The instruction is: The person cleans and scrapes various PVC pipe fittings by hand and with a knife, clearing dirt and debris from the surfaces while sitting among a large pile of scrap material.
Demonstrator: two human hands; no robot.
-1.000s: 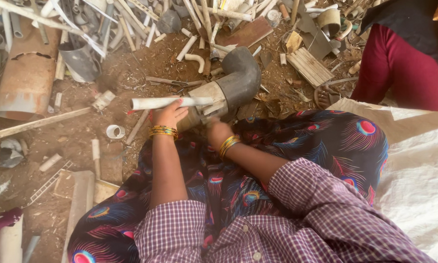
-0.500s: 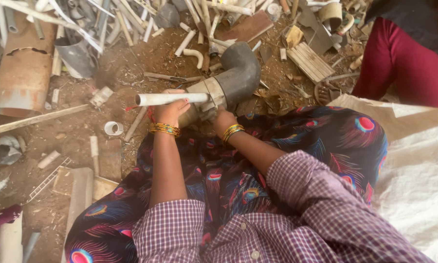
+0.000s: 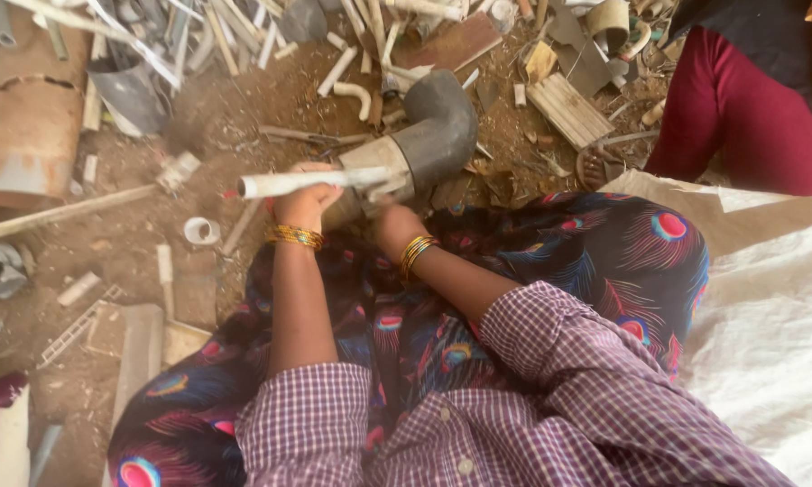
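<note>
Gripping w/ L hand (image 3: 305, 200): fingers wrapped round a thin white pipe (image 3: 289, 183), long axis running L–R, free end sticking out past the L hand, other end meeting the mouth of a grey elbow fitting (image 3: 429, 140). R hand (image 3: 390, 216) sits just beside the L, at the fitting's cut end; grip hidden, cannot tell if closed. Fitting lies directly ahead of both hands, R hand nearer, bend curving away. Surface: bare dirt ground (image 3: 117, 271) littered w/ pipe offcuts (image 3: 343, 68). Rusty drum (image 3: 27, 126) well off to L. Another person's red garment (image 3: 740, 117) off to R.
</note>
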